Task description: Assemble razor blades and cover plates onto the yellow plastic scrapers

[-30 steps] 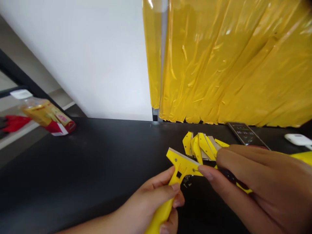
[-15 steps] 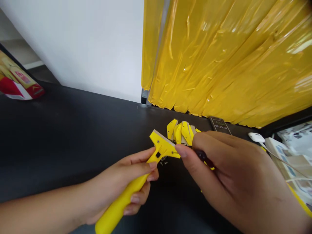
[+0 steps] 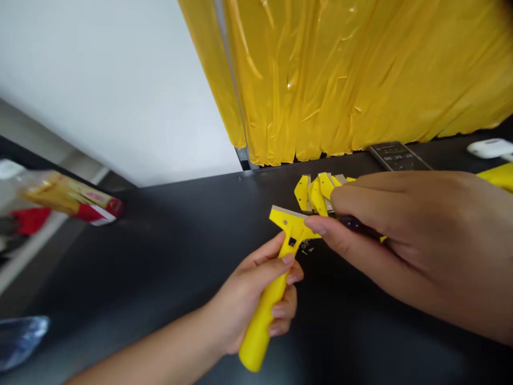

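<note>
My left hand [image 3: 250, 286] is wrapped round the handle of a yellow scraper [image 3: 260, 321], its head tilted up and away from me. A pale blade edge runs along the top of that head, with a screw at its left side. My right hand [image 3: 404, 235] is closed round a dark-handled screwdriver [image 3: 350, 222], mostly hidden by the fingers. Its thumb touches the right end of the scraper head, covering that spot. Behind the hands lie several yellow scraper head pieces [image 3: 303, 192] with blades. Small loose screws [image 3: 308, 247] lie just beyond the scraper's neck.
Along the back of the black table [image 3: 160, 251] hang a white panel [image 3: 132, 80] and yellow plastic sheeting [image 3: 320, 80]. A phone showing a timer [image 3: 396, 156] and a white plug [image 3: 489, 148] lie at the back right. To the left lies a bottle [image 3: 72, 195]; clear plastic [image 3: 22, 342] is lower left.
The view has swung left and tilted, so the hands and scraper appear farther right and more of the bottle shows. Both hands keep their holds, the right thumb still at the scraper head.
</note>
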{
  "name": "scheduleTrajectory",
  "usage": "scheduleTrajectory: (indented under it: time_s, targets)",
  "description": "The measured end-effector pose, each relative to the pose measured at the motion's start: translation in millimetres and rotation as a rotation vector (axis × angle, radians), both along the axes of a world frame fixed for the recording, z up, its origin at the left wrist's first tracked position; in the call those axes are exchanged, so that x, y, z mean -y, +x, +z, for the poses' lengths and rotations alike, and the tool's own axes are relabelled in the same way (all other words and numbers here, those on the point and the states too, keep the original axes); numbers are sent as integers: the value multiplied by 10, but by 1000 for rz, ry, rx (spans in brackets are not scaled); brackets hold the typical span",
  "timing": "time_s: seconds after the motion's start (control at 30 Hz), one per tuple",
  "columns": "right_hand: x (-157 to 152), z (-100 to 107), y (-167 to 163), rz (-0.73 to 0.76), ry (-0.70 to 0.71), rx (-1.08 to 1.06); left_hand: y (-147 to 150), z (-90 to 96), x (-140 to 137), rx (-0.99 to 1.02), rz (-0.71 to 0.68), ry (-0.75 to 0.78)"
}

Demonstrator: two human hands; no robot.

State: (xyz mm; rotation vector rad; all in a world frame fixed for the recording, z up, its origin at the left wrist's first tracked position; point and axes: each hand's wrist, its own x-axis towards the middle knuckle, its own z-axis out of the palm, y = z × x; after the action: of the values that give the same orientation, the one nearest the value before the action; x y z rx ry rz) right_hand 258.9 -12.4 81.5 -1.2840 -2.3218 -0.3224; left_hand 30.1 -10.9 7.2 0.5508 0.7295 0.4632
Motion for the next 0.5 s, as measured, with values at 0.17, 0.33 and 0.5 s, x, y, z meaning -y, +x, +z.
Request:
scheduleTrajectory:
  time_s: [0.17,0.33,0.5]
  targets:
    - [-35,-117,-25,-46,85,-22,-47,-32,2,-11,11,13]
    - [-85,-122,-43,-74,104,-17,-57,-50,3,-1,10,20]
    - [-121,-94,-39,-29,81,-35,-65,-42,11,-7,5,12]
